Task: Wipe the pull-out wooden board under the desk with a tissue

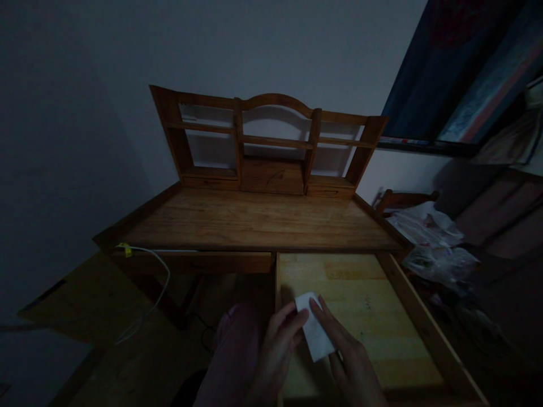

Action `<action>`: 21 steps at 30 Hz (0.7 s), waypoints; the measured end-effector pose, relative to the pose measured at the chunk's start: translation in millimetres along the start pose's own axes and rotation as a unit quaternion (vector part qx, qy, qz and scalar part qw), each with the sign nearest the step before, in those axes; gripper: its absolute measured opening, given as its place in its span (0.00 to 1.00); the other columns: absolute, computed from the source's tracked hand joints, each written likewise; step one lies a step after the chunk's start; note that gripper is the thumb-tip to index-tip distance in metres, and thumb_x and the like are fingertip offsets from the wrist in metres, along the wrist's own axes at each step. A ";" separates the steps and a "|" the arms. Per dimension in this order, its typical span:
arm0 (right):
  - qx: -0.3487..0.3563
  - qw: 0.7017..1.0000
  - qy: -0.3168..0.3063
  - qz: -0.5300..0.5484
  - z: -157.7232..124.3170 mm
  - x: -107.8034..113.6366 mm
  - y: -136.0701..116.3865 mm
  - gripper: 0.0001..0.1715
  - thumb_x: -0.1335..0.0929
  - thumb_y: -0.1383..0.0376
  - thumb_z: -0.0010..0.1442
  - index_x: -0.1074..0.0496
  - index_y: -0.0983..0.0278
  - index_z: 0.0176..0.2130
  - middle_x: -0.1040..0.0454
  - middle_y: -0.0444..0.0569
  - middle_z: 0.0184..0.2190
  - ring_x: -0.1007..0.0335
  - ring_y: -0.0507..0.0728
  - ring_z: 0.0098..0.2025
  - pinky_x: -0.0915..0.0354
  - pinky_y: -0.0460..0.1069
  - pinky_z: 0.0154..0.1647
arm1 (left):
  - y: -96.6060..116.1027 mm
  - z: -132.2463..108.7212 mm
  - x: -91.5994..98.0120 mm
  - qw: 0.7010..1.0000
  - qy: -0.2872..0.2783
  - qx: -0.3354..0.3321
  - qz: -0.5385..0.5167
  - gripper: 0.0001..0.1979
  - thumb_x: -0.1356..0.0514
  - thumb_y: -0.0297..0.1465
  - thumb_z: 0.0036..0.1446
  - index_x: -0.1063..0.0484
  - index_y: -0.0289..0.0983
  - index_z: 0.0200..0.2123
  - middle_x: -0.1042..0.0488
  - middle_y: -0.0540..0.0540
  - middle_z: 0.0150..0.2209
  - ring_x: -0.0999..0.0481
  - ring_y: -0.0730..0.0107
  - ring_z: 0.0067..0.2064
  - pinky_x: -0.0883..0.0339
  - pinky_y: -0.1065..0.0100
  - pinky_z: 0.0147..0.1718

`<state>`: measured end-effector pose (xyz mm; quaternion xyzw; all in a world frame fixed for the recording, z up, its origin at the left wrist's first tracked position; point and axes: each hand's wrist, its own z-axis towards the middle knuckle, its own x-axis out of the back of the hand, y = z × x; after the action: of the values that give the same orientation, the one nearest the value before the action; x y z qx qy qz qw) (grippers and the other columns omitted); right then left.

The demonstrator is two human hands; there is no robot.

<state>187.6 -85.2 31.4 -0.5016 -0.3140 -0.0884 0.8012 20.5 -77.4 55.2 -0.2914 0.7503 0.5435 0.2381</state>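
Both of my hands hold a small white rectangle, which looks like a folded tissue (316,329), over the pulled-out drawer (369,316) of a wooden desk. My left hand (282,339) grips its left edge, with the thumb lying on the top face. From the other side, my right hand (345,350) presses fingers along the upper face and right edge. The undersides of the fingers are hidden. The drawer's pale plank bottom shows around the hands, with a few dark marks on it.
The desk top (271,220) lies beyond the drawer, backed by a wooden shelf unit (274,141). At left, a white cable (163,265) with a yellow tag (125,249) hangs over the edge. Plastic bags (428,232) rest by a chair (407,199) at right.
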 end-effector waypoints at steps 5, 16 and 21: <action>-0.005 1.000 0.012 0.007 -1.5 -5.5 -0.6 0.46 0.43 0.75 0.57 0.51 0.53 0.72 0.47 0.46 0.70 0.50 0.60 0.70 0.45 0.63 0.67 | -13.5 7.2 9.3 0.998 -0.053 0.016 0.010 0.21 0.29 0.36 0.49 0.21 0.36 0.47 0.22 0.37 0.50 0.23 0.53 0.53 0.30 0.62 0.49; -0.053 0.993 0.096 0.031 -3.2 -2.6 1.7 0.44 0.42 0.71 0.54 0.41 0.57 0.69 0.39 0.48 0.65 0.40 0.62 0.65 0.38 0.64 0.63 | 7.5 2.7 1.6 0.992 -0.049 -0.022 0.116 0.19 0.32 0.38 0.52 0.20 0.35 0.46 0.21 0.35 0.50 0.24 0.48 0.55 0.36 0.51 0.60; -0.092 0.986 0.128 -0.048 0.9 34.3 22.7 0.42 0.42 0.69 0.56 0.40 0.59 0.68 0.38 0.50 0.65 0.39 0.63 0.65 0.30 0.58 0.57 | 25.9 15.2 24.2 0.999 -0.042 -0.001 0.032 0.21 0.30 0.42 0.44 0.19 0.32 0.38 0.19 0.34 0.44 0.22 0.43 0.51 0.37 0.43 0.60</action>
<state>224.6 -67.6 35.0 -0.5418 -0.2229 -0.2192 0.7802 -14.3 -61.0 51.8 -0.2444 0.7480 0.5634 0.2519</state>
